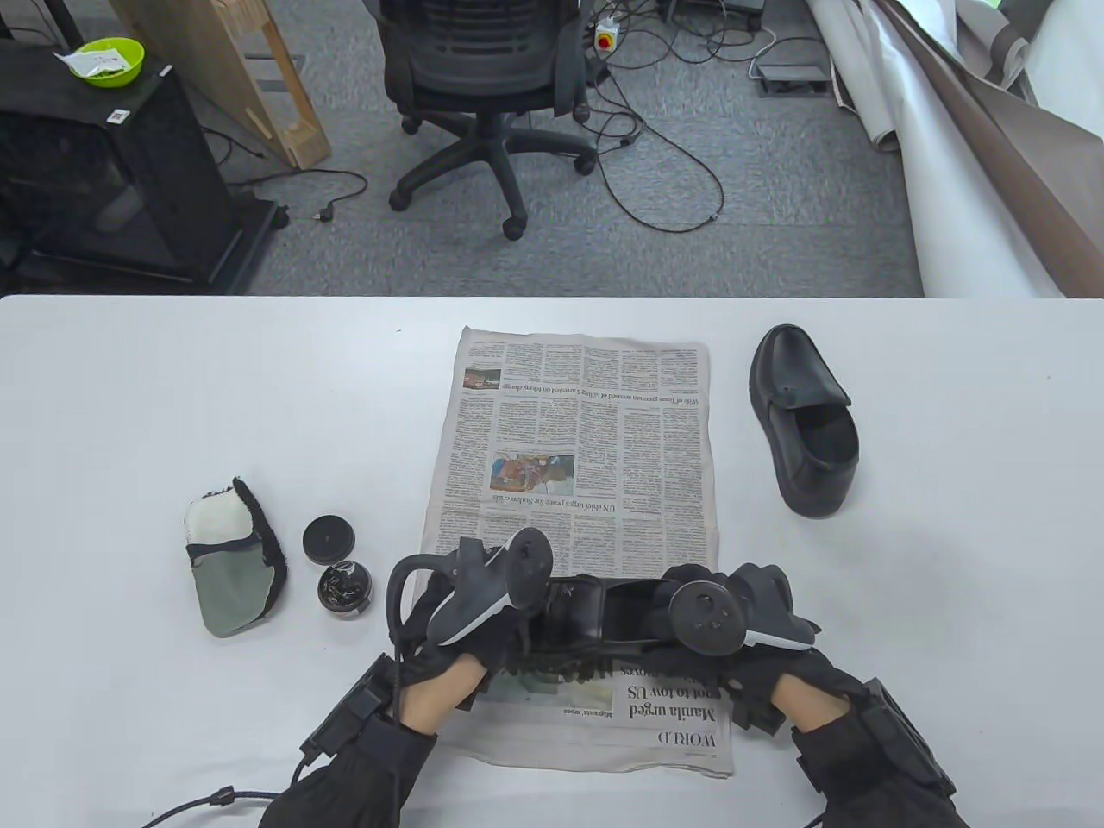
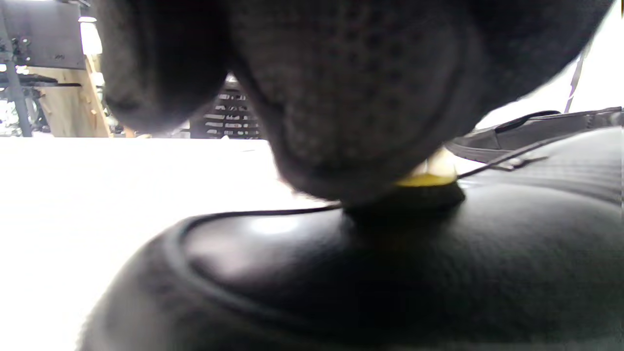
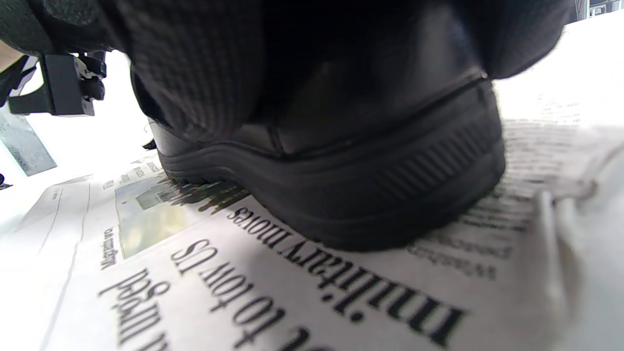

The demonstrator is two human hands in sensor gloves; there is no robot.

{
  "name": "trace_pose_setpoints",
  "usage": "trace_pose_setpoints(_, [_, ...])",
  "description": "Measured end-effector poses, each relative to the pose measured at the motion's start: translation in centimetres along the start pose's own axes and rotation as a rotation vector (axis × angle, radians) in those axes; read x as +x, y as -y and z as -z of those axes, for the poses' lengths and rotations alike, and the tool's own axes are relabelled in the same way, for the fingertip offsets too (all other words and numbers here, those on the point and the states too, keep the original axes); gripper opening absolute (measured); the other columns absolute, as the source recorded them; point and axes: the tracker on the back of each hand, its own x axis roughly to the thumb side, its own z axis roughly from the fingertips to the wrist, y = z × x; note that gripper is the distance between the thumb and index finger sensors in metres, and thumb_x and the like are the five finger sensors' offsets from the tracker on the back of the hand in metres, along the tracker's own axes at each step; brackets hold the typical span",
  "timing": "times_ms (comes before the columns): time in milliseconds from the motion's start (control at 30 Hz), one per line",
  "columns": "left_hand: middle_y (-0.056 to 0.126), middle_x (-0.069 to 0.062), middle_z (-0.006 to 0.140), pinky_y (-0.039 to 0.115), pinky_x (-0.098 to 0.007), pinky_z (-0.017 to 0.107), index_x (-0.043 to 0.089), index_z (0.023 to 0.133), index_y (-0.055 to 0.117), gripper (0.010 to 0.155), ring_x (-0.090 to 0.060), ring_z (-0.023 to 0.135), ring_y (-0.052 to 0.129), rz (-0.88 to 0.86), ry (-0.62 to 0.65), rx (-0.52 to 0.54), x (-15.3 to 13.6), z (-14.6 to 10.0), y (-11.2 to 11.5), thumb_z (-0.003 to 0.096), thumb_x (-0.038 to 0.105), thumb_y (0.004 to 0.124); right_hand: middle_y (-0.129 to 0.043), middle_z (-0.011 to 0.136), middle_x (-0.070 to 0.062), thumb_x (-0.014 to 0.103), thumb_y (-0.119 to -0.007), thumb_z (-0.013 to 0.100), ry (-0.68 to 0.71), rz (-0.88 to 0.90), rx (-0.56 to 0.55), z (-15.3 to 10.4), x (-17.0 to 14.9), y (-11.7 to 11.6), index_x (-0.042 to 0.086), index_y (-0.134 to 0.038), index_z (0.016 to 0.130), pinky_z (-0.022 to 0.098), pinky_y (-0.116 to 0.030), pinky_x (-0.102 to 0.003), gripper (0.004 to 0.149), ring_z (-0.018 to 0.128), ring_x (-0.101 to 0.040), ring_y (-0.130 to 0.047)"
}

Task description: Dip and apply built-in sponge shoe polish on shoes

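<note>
Where hands (image 1: pixel 604 621) overlap: shoe (image 1: pixel 595 617) mostly hidden.

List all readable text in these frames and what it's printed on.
"WORLD": section header, newspaper, upside down, near edge.
"Manila urged": headline, same page; the rest is hidden under the shoe.
"UN chief urges peace for Sudan crisis": mid-page headline.
"military moves": headline in the right wrist view.
Body columns, black box's sticker: too small to read.
</note>
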Motion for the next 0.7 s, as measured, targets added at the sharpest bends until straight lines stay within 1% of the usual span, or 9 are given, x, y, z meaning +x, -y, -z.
trace_pose_setpoints(67, [0.110,-0.005,0.052,0.096,-0.033,0.032,0.020,0.075,0.090,0.047,0.003,0.016,0.109,0.015,0.014,-0.039,-0.5,-0.5,-0.4,0.0388,0.049,0.096,-0.087,0.071,0.004,0.051,-0.088,0.032,-0.001,0.000,0.000,0.0,0.0,0.0,0.033,-0.093,0.066,0.064,-0.070,-0.056,0.039,0.090,-0.043,-0.075])
trace_pose_setpoints(133, [0.110,-0.004,0.052,0.096,-0.032,0.033,0.021,0.075,0.089,0.047,0.003,0.017,0.110,-0.008,0.059,-0.064,-0.4,-0.8,-0.6,0.0386,0.050,0.095,-0.087,0.071,0.004,0.052,-0.088,0.032,-0.001,-0.001,0.000,0.0,0.0,0.0,0.033,-0.093,0.066,0.064,-0.070,-0.056,0.039,0.090,-0.043,-0.075])
trace_pose_setpoints(200, [0.109,-0.005,0.053,0.096,-0.033,0.034,0.021,0.075,0.089,0.047,0.003,0.019,0.110,-0.142,0.132,-0.136,0.1,-1.6,-0.5,0.0387,0.050,0.095,-0.087,0.071,0.004,0.051,-0.088,0.032,-0.001,0.000,0.000,0.0,0.0,0.0,0.033,-0.093,0.066,0.064,-0.070,-0.056,0.039,0.090,-0.043,-0.075])
trace_pose_setpoints(300, [0.109,-0.004,0.055,0.096,-0.032,0.034,0.022,0.076,0.088,0.047,0.003,0.020,0.111,-0.166,0.163,-0.101,1.3,-2.1,-0.7,0.0389,0.050,0.095,-0.087,0.071,0.004,0.052,-0.088,0.032,0.002,0.004,0.002,0.0,0.0,0.0,0.033,-0.093,0.065,0.065,-0.070,-0.056,0.039,0.090,-0.043,-0.075])
trace_pose_setpoints(367, [0.109,-0.004,0.055,0.096,-0.032,0.034,0.022,0.076,0.088,0.047,0.003,0.020,0.111,-0.239,0.173,-0.062,1.9,-2.1,-0.6,0.0390,0.050,0.095,-0.087,0.071,0.005,0.052,-0.088,0.031,0.007,0.009,0.005,0.0,0.0,0.0,0.034,-0.093,0.065,0.065,-0.069,-0.056,0.039,0.090,-0.043,-0.074])
trace_pose_setpoints(400, [0.109,-0.004,0.055,0.096,-0.032,0.034,0.022,0.076,0.087,0.047,0.003,0.020,0.111,-0.261,0.181,-0.062,2.1,-2.0,-0.5,0.0394,0.050,0.094,-0.087,0.071,0.005,0.052,-0.089,0.031,0.008,0.011,0.005,0.0,0.0,0.0,0.034,-0.093,0.065,0.065,-0.069,-0.056,0.039,0.090,-0.043,-0.074])
trace_pose_setpoints(433, [0.109,-0.003,0.055,0.096,-0.032,0.034,0.022,0.076,0.087,0.047,0.003,0.020,0.111,-0.281,0.174,-0.023,2.2,-2.0,-0.4,0.0395,0.050,0.094,-0.087,0.071,0.005,0.052,-0.089,0.031,0.009,0.011,0.006,0.1,0.0,0.0,0.034,-0.093,0.065,0.065,-0.069,-0.056,0.039,0.090,-0.043,-0.074])
trace_pose_setpoints(567, [0.109,-0.004,0.053,0.096,-0.032,0.034,0.021,0.075,0.088,0.047,0.003,0.019,0.110,-0.244,0.138,0.061,3.1,-1.3,0.0,0.0396,0.050,0.093,-0.087,0.071,0.005,0.052,-0.088,0.031,0.010,0.010,0.004,0.1,-0.1,0.0,0.034,-0.093,0.065,0.065,-0.069,-0.056,0.039,0.090,-0.043,-0.075])
trace_pose_setpoints(700, [0.109,-0.004,0.052,0.096,-0.033,0.034,0.021,0.075,0.088,0.047,0.003,0.018,0.110,-0.154,0.083,0.095,3.1,-0.3,0.2,0.0389,0.051,0.094,-0.087,0.070,0.004,0.052,-0.088,0.032,0.007,0.006,-0.001,0.0,0.0,0.0,0.033,-0.093,0.065,0.065,-0.070,-0.056,0.039,0.090,-0.043,-0.075])
